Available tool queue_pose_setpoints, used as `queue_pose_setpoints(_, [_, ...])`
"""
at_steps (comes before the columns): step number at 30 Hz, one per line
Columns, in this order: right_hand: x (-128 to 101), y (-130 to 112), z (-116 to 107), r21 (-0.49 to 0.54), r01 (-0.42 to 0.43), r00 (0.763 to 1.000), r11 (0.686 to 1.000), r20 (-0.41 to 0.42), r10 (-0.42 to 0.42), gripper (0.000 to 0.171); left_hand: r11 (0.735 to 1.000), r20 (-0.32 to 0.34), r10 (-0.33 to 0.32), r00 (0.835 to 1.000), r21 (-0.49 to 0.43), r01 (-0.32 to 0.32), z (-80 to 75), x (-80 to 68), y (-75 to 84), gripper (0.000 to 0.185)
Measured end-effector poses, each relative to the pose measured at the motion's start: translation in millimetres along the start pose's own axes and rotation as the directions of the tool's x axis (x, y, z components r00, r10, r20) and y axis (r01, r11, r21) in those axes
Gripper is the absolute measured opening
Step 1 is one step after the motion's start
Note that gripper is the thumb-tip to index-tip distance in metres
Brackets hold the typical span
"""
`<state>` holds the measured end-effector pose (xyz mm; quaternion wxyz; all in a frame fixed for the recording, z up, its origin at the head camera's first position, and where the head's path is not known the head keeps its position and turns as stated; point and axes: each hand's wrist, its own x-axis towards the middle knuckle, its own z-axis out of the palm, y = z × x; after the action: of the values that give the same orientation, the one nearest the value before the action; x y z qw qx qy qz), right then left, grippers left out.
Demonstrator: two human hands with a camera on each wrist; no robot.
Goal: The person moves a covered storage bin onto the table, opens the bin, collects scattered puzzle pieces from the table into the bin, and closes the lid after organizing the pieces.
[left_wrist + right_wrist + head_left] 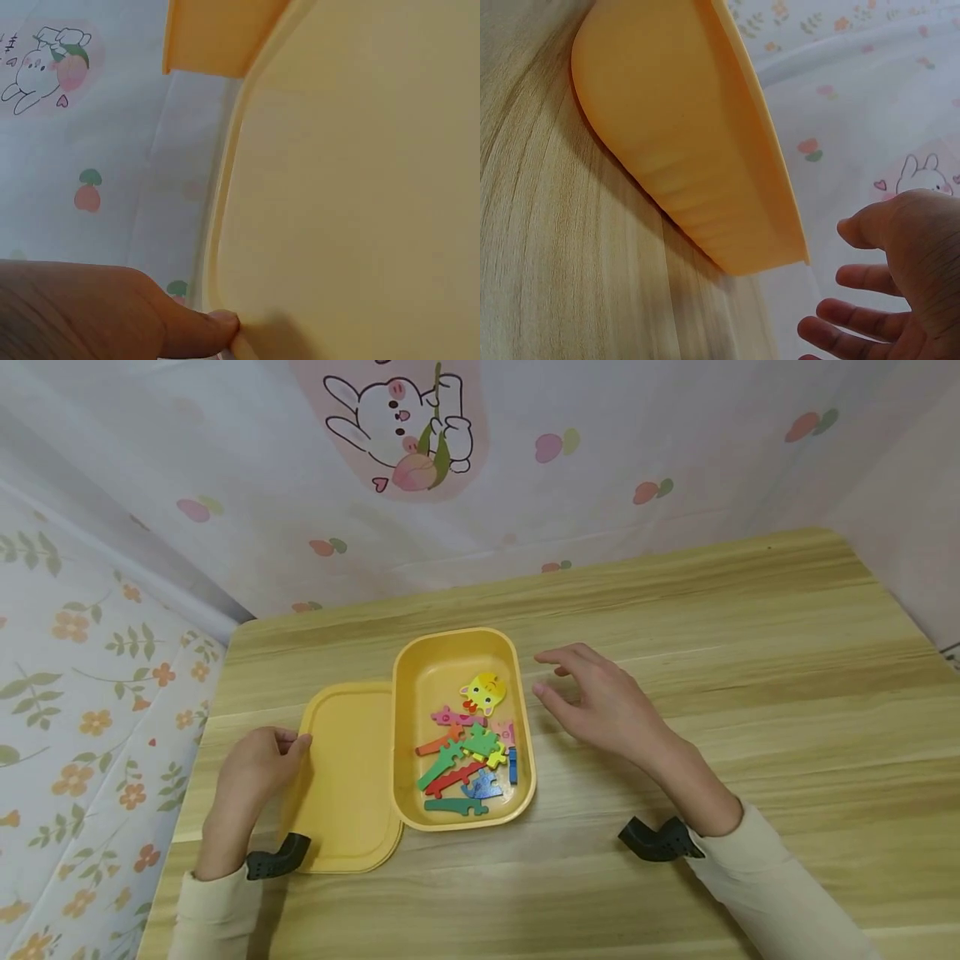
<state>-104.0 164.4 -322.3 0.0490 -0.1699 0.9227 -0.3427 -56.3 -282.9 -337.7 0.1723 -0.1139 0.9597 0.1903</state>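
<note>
A yellow lid (348,777) lies left of the yellow box (423,660), and my left hand (258,768) pinches the lid's left edge. In the left wrist view the thumb (199,332) presses on the lid's rim. Inside the box are several colourful puzzle pieces (444,764) in green, red, blue, orange and pink, with a yellow giraffe-head piece (486,692) above them. My right hand (607,702) is just right of the box, holding nothing, its fingers apart and pointing at the box wall. The right wrist view shows the box's outer side (682,135) beside these fingers.
The box and lid are on a wood-grain table (712,652). A pale curtain with a rabbit print (405,427) hangs behind the table's far edge. Floral cloth (97,718) is at the left. A black wrist mount (656,841) sits on the right sleeve.
</note>
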Motion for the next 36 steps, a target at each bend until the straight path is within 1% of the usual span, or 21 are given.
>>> queue_pose_setpoints(6, [-0.3, -0.9, 1.2, 0.006, -0.005, 1.000, 1.000, 0.013, 0.005, 0.047, 1.000, 0.028, -0.010, 1.000, -0.006, 0.010, -4.5, 0.1, -6.6, 0.050])
queue_pose_setpoints(9, [-0.5, -0.5, 1.3, 0.008, -0.007, 1.000, 1.000, 0.013, 0.007, 0.047, 0.999, 0.050, 0.002, 0.999, -0.036, 0.000, -6.5, 0.7, -10.2, 0.051])
queue_pose_setpoints(10, [-0.5, -0.3, 1.2, 0.007, -0.008, 1.000, 1.000, 0.014, 0.008, 0.047, 0.999, 0.057, 0.015, 0.998, -0.051, -0.012, -7.3, 0.7, -11.7, 0.052])
queue_pose_setpoints(14, [-0.3, 0.3, 0.4, 0.002, -0.007, 1.000, 1.000, 0.011, 0.007, 0.047, 0.987, 0.094, 0.065, 0.993, -0.153, -0.050, -11.0, 0.2, -18.7, 0.053])
queue_pose_setpoints(16, [-0.1, 0.5, -0.4, 0.002, -0.004, 1.000, 1.000, 0.008, 0.004, 0.047, 0.972, 0.107, 0.086, 0.991, -0.225, -0.060, -12.7, 0.3, -22.9, 0.055])
queue_pose_setpoints(17, [0.0, 0.7, -0.8, 0.004, -0.003, 1.000, 1.000, 0.006, 0.003, 0.047, 0.961, 0.118, 0.090, 0.989, -0.271, -0.055, -13.5, 0.8, -24.9, 0.056])
queue_pose_setpoints(19, [-0.1, 1.1, -1.9, 0.010, -0.004, 1.000, 1.000, 0.004, 0.004, 0.046, 0.931, 0.128, 0.107, 0.986, -0.361, -0.054, -14.5, 2.6, -29.0, 0.058])
queue_pose_setpoints(21, [0.1, 0.9, -2.8, 0.020, -0.006, 1.000, 1.000, 0.002, 0.006, 0.045, 0.901, 0.133, 0.114, 0.984, -0.432, -0.046, -15.5, 4.8, -32.8, 0.059])
queue_pose_setpoints(24, [0.3, 0.8, -4.0, 0.033, -0.011, 1.000, 0.999, 0.003, 0.011, 0.045, 0.852, 0.122, 0.112, 0.986, -0.523, -0.032, -16.8, 7.4, -37.6, 0.057])
queue_pose_setpoints(25, [0.5, 0.7, -4.3, 0.037, -0.011, 1.000, 0.999, 0.004, 0.011, 0.045, 0.833, 0.114, 0.107, 0.988, -0.552, -0.026, -17.4, 7.6, -39.2, 0.054])
queue_pose_setpoints(27, [0.7, 0.7, -4.6, 0.042, -0.010, 1.000, 0.999, 0.006, 0.010, 0.045, 0.773, 0.103, 0.105, 0.989, -0.634, -0.016, -18.8, 7.9, -42.7, 0.040])
queue_pose_setpoints(28, [0.9, 0.6, -4.6, 0.043, -0.009, 1.000, 0.999, 0.006, 0.009, 0.045, 0.739, 0.096, 0.110, 0.989, -0.673, -0.017, -19.5, 7.6, -44.4, 0.031])
queue_pose_setpoints(30, [1.0, 0.5, -4.9, 0.043, -0.008, 1.000, 0.999, 0.006, 0.008, 0.045, 0.668, 0.089, 0.140, 0.986, -0.744, -0.028, -21.1, 6.8, -47.5, 0.018])
queue_pose_setpoints(31, [1.0, 0.4, -5.1, 0.044, -0.008, 1.000, 0.999, 0.006, 0.008, 0.045, 0.632, 0.087, 0.157, 0.984, -0.774, -0.033, -21.9, 6.2, -48.6, 0.016])
queue_pose_setpoints(32, [1.0, 0.5, -5.1, 0.043, -0.008, 1.000, 0.999, 0.005, 0.008, 0.045, 0.600, 0.086, 0.179, 0.980, -0.799, -0.039, -22.4, 5.6, -49.4, 0.017])
queue_pose_setpoints(34, [0.9, 0.6, -5.3, 0.045, -0.010, 1.000, 0.999, 0.005, 0.010, 0.045, 0.554, 0.087, 0.211, 0.974, -0.832, -0.046, -23.3, 4.7, -49.6, 0.020])
queue_pose_setpoints(36, [0.7, 0.7, -5.4, 0.049, -0.012, 1.000, 0.999, 0.006, 0.012, 0.046, 0.518, 0.094, 0.241, 0.966, -0.854, -0.046, -23.7, 4.3, -48.6, 0.022])
